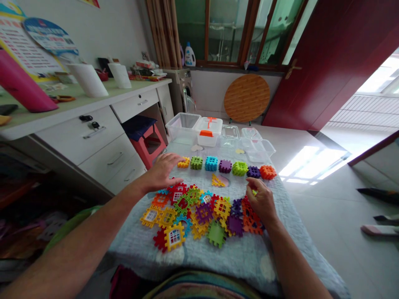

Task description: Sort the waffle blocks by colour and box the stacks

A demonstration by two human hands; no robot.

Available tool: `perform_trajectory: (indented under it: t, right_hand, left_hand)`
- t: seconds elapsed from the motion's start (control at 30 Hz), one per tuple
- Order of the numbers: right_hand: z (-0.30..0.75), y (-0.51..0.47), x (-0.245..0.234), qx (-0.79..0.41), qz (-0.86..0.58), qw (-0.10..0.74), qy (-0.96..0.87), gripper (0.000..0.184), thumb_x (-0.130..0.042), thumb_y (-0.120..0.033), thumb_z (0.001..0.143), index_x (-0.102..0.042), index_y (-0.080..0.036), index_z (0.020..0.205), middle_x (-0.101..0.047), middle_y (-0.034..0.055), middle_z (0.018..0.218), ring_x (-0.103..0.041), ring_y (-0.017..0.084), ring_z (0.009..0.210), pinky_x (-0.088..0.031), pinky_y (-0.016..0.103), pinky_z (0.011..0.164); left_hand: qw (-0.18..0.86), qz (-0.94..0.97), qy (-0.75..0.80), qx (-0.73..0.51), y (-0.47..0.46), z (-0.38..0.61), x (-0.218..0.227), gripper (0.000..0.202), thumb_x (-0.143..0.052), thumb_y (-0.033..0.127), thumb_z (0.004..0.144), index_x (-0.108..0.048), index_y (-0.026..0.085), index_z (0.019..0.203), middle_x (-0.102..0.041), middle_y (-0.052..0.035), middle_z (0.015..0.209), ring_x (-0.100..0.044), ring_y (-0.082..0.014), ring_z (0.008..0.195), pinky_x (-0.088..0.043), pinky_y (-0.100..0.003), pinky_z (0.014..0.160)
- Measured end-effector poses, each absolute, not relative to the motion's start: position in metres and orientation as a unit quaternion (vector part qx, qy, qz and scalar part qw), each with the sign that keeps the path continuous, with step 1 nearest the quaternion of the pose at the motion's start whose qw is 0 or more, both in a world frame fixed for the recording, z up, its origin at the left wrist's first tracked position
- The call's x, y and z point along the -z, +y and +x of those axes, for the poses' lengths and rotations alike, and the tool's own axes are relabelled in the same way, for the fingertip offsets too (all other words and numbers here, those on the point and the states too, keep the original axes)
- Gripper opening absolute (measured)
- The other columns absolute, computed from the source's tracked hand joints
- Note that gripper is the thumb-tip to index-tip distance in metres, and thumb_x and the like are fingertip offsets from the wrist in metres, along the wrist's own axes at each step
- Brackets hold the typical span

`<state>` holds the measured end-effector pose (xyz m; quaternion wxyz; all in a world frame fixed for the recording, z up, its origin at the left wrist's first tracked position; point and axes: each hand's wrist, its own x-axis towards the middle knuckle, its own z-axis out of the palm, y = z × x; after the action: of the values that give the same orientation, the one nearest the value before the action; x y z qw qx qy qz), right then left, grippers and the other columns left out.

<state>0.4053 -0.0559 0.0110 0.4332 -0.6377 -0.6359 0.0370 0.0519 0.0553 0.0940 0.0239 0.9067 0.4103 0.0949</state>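
A heap of flat, coloured interlocking plastic tiles lies on a pale blue cloth-covered table. Behind the heap runs a row of assembled cubes, from a yellow cube at the left to an orange cube at the right. My left hand lies flat with fingers spread, its fingertips next to the yellow cube. My right hand is curled at the heap's right edge, pinching a small green piece. A yellow triangular tile lies between the hands.
Clear plastic boxes and a lidded box with an orange handle stand at the table's far end. A white desk with drawers and a red stool are at the left. Tiled floor lies to the right.
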Motion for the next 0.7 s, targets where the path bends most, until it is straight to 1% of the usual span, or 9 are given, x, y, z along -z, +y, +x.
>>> perform_trajectory:
  t: [0.07, 0.13, 0.2, 0.27, 0.3, 0.37, 0.5, 0.6, 0.7]
  right_hand:
    - [0.404, -0.055, -0.011, -0.038, -0.635, 0.428, -0.642, 0.025, -0.050, -0.020, 0.081, -0.065, -0.017, 0.100, -0.065, 0.0051, 0.083, -0.061, 0.019, 0.076, -0.049, 0.033, 0.075]
    - [0.403, -0.055, -0.010, -0.041, -0.633, 0.422, -0.648, 0.025, -0.050, -0.020, 0.081, -0.066, -0.017, 0.100, -0.065, 0.0052, 0.083, -0.061, 0.019, 0.076, -0.049, 0.033, 0.075]
    - [0.403, -0.055, -0.008, -0.042, -0.632, 0.417, -0.652, 0.025, -0.050, -0.020, 0.081, -0.066, -0.017, 0.100, -0.065, 0.0053, 0.083, -0.061, 0.019, 0.077, -0.049, 0.034, 0.076]
    - [0.404, -0.055, -0.007, -0.041, -0.633, 0.416, -0.652, 0.025, -0.050, -0.021, 0.081, -0.066, -0.017, 0.100, -0.065, 0.0054, 0.084, -0.061, 0.019, 0.077, -0.049, 0.034, 0.076]
    - [0.404, -0.055, -0.006, -0.040, -0.633, 0.417, -0.651, 0.025, -0.050, -0.021, 0.081, -0.066, -0.017, 0.099, -0.065, 0.0054, 0.084, -0.061, 0.019, 0.077, -0.049, 0.033, 0.076]
    - [0.405, -0.056, -0.005, -0.036, -0.635, 0.420, -0.647, 0.024, -0.050, -0.022, 0.082, -0.066, -0.017, 0.099, -0.066, 0.0058, 0.085, -0.061, 0.019, 0.077, -0.049, 0.033, 0.075]
    - [0.405, -0.055, -0.005, -0.032, -0.635, 0.422, -0.646, 0.024, -0.050, -0.023, 0.082, -0.067, -0.016, 0.098, -0.066, 0.0058, 0.085, -0.062, 0.019, 0.075, -0.050, 0.033, 0.075]
    - [0.405, -0.056, -0.005, -0.028, -0.634, 0.424, -0.646, 0.023, -0.051, -0.023, 0.082, -0.067, -0.017, 0.097, -0.067, 0.0055, 0.085, -0.062, 0.019, 0.075, -0.050, 0.033, 0.074]
    - [0.407, -0.057, -0.004, -0.025, -0.636, 0.428, -0.642, 0.023, -0.051, -0.023, 0.082, -0.067, -0.018, 0.097, -0.067, 0.0054, 0.086, -0.062, 0.019, 0.076, -0.051, 0.033, 0.075]
  left_hand:
    - [0.054, 0.906, 0.405, -0.113, 0.022, 0.034, -0.088, 0.063, -0.061, 0.056, 0.080, -0.048, 0.026, 0.133, -0.049, -0.0095, 0.138, -0.038, -0.0292, 0.132, -0.027, -0.044, 0.113]
    - [0.076, 0.903, 0.408, -0.113, -0.009, 0.018, -0.075, 0.067, -0.060, 0.060, 0.080, -0.044, 0.028, 0.136, -0.044, -0.0090, 0.144, -0.033, -0.0297, 0.136, -0.025, -0.045, 0.115]
    - [0.092, 0.901, 0.411, -0.107, -0.036, 0.007, -0.060, 0.080, -0.064, 0.065, 0.074, -0.038, 0.032, 0.142, -0.035, -0.0087, 0.151, -0.026, -0.0327, 0.140, -0.024, -0.048, 0.116]
    - [0.104, 0.898, 0.415, -0.100, -0.059, 0.000, -0.044, 0.096, -0.069, 0.070, 0.064, -0.033, 0.033, 0.145, -0.027, -0.0102, 0.155, -0.019, -0.0374, 0.143, -0.023, -0.053, 0.116]
    - [0.106, 0.899, 0.413, -0.102, -0.068, 0.000, -0.037, 0.104, -0.071, 0.072, 0.060, -0.029, 0.034, 0.147, -0.025, -0.0113, 0.155, -0.017, -0.0393, 0.143, -0.023, -0.055, 0.116]
    - [0.105, 0.903, 0.401, -0.115, -0.082, 0.001, -0.025, 0.113, -0.071, 0.075, 0.057, -0.023, 0.033, 0.150, -0.021, -0.0129, 0.156, -0.017, -0.0418, 0.143, -0.022, -0.059, 0.115]
    - [0.092, 0.906, 0.387, -0.144, -0.097, 0.014, -0.012, 0.110, -0.069, 0.074, 0.062, -0.021, 0.030, 0.151, -0.020, -0.0132, 0.156, -0.019, -0.0434, 0.141, -0.023, -0.063, 0.112]
    - [0.083, 0.903, 0.392, -0.154, -0.098, 0.022, -0.008, 0.103, -0.067, 0.071, 0.068, -0.023, 0.030, 0.151, -0.022, -0.0121, 0.156, -0.020, -0.0416, 0.142, -0.023, -0.062, 0.113]
    - [0.067, 0.900, 0.402, -0.154, -0.092, 0.027, -0.004, 0.090, -0.063, 0.066, 0.075, -0.026, 0.030, 0.150, -0.026, -0.0107, 0.155, -0.022, -0.0390, 0.142, -0.023, -0.060, 0.113]
